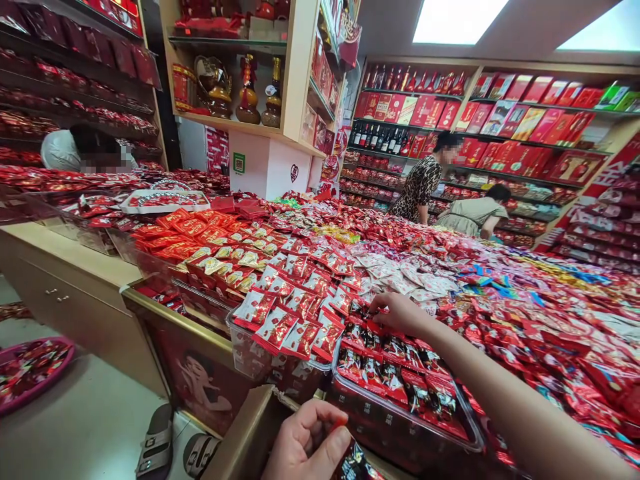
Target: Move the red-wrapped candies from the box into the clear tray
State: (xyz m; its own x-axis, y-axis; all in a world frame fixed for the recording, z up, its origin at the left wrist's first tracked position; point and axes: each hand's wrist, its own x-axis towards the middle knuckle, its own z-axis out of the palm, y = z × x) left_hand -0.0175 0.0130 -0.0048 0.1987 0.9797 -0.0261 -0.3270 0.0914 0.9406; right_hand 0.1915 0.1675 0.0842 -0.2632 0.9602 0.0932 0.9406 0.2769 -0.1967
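At the bottom, my left hand point(310, 440) is closed, thumb and finger pinching a red and black candy packet point(357, 463) by its corner. The packet's lower part runs out of view. My right hand point(403, 315) reaches over a clear plastic bin point(400, 421) filled with rows of red and black candy packets point(393, 380). Its fingers are bent down, closed on a packet at the bin's far side; most of that packet is hidden. Directly left stands another clear bin point(247, 347), heaped with red and white packets point(300, 303).
A cardboard box point(245, 433) stands open below the bins. Piled sweets cover the wide counter. Sandals point(156, 443) and a pink basin point(65, 357) are on the floor. One person point(423, 180) stands beyond the counter; others bend at right point(473, 215) and left point(63, 152).
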